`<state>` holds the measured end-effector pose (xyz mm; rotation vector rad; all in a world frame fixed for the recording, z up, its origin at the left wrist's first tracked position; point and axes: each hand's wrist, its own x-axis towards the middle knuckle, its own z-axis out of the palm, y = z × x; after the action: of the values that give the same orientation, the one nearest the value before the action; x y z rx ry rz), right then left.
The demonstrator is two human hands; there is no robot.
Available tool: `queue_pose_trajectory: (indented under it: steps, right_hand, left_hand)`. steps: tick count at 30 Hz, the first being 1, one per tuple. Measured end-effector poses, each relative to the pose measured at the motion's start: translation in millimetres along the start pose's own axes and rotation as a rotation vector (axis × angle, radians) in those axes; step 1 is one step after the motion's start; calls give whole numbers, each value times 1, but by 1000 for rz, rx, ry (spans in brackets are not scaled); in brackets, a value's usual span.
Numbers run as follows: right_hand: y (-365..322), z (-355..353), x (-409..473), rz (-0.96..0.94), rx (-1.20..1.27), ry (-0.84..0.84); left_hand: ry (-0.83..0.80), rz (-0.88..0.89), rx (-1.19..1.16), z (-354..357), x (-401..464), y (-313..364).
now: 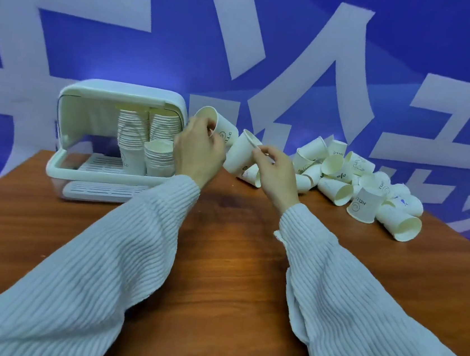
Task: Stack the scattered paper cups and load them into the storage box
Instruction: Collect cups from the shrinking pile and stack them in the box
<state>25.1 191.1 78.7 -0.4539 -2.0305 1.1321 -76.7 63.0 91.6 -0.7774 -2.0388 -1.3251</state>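
On the desk's [226, 264] far left I see the white box [115, 140], its lid raised and front open. Inside stand two tall stacks [145, 129] of nested cups, side by side, reaching almost to the lid, with a shorter stack [158, 157] in front of them near the right wall. A slotted tray [103, 190] juts out under the box front.

Just right of the box, my left hand [197, 151] is raised above the desk, fingers curled round a cup [219, 125] that lies tilted, mouth toward the upper left, with "HELLO" printed on its side. Beside it my right hand [275, 172] pinches the rim of a second cup [240, 155] between thumb and forefinger; this cup leans with its mouth up and to the right, its base low. The two cups sit very close; I cannot tell whether they touch.

Further right, a pile [359, 183] of loose cups sprawls along the desk's back edge, most on their sides, one upside down [364, 204] toward the front. Ribbed white sleeves [359, 309] cover both arms. Behind everything hangs a blue backdrop [273, 36] with large white characters.
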Motion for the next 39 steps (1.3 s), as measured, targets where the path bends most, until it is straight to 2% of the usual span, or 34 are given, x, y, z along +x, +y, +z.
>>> queue_pose_trajectory:
  steps: [9,12,16,21,26,28,31,35,39]
  right_hand:
    - [-64,67,8,-229,4,-80]
    - [-75,91,15,-278,-101,-181]
    - [-76,119,26,-346,-413,-413]
    - [-72,141,28,-442,-797,-562]
    - [-65,152,28,-378,-790,-679]
    - [-61,150,27,-396,-755,-659]
    - [-47,146,22,-469,-684,-468]
    - [-36,149,11,-443,-491,-305]
    - [-30,147,5,-431,-398,-254]
  left_hand:
    - [193,-77,65,-95,30,-36]
    - [235,-150,58,-122,35,-51]
    - [220,-190,96,-142,31,-66]
    - [144,-225,135,-143,28,-85]
    - [89,-83,171,-130,26,-92]
    - [85,-10,209,-122,30,-92]
    - [26,88,281,-111,38,-91]
    - [-134,208,400,-103,39,-93]
    - [-365,303,539,-92,31,-106]
